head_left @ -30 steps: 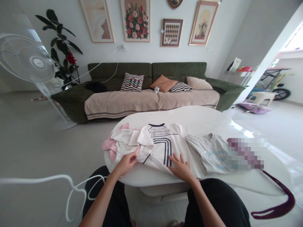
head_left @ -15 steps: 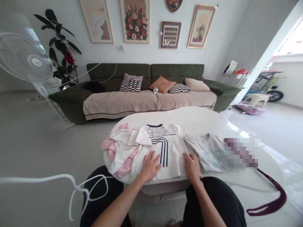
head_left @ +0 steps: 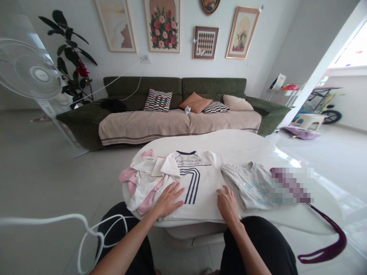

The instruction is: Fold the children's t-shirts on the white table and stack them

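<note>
A white T-shirt (head_left: 205, 191) with dark lettering and a striped number lies spread flat on the white table (head_left: 229, 143), its collar away from me. My left hand (head_left: 168, 200) rests flat on its left part, fingers spread. On the right edge of the shirt lies my right hand (head_left: 228, 202), fingers stretched and slightly bent, nothing seen in them. Left of the shirt is a loose heap of white and pink clothes (head_left: 146, 204). To the right a grey T-shirt (head_left: 248, 183) with pale blue print lies close to my right hand.
A dark purple strap (head_left: 335, 225) hangs over the table's right side, beside a blurred-out patch. A white cable (head_left: 57, 219) loops over my left knee. Beyond the table stands a green sofa (head_left: 143, 86) with cushions; a white fan (head_left: 40, 74) is at the left.
My left hand has slid left and a little toward me across the white shirt. The right hand has shifted slightly left, with its fingers still on the shirt's edge.
</note>
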Motion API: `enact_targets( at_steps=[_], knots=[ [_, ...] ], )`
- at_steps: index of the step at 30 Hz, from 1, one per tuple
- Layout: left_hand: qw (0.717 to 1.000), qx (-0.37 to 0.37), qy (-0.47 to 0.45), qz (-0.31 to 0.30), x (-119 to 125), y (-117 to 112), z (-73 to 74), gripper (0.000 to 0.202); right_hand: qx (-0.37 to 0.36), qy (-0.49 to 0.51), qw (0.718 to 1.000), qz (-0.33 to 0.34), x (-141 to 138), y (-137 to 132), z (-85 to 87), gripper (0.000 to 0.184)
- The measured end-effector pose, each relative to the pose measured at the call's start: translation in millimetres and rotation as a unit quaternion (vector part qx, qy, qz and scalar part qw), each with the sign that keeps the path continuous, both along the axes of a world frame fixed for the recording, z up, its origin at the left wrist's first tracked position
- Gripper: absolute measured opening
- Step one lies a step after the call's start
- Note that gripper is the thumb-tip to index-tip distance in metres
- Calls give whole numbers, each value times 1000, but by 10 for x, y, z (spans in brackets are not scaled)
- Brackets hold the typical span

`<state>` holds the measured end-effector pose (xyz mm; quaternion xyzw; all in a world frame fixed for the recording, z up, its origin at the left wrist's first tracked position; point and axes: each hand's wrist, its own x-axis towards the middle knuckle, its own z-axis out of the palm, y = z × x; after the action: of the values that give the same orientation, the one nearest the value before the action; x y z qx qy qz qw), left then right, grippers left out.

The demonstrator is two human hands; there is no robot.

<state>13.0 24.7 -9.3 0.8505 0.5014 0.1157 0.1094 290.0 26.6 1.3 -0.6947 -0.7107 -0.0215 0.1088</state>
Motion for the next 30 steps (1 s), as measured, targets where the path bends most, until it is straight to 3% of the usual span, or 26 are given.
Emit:
enact_targets(
  at_steps=[4, 8, 18, 24, 27, 30],
  knots=[
    [1000, -7, -4, -12, -108, 129, 66, 54, -15, 23, 997, 72, -326, 20, -44, 44],
    [1000, -10, -2, -6, -171, 236, 85, 54, -73, 13, 995, 66, -479, 30, -161, 52],
    [998, -30, 33, 32, 25, 94, 73, 62, -71, 6, 993, 96, -295, 161, -195, 52],
    [999, -29, 26, 31, 75, -25, 52, 62, -54, 0, 995, 82, -198, 97, -292, 51],
    [999, -41, -4, 34, 86, 4, 123, 62, -54, -3, 995, 78, -195, 70, -305, 51],
    [995, -54, -52, 68, 129, 199, 298, 48, -58, -1, 995, 80, -203, 69, -295, 51]
  ],
)
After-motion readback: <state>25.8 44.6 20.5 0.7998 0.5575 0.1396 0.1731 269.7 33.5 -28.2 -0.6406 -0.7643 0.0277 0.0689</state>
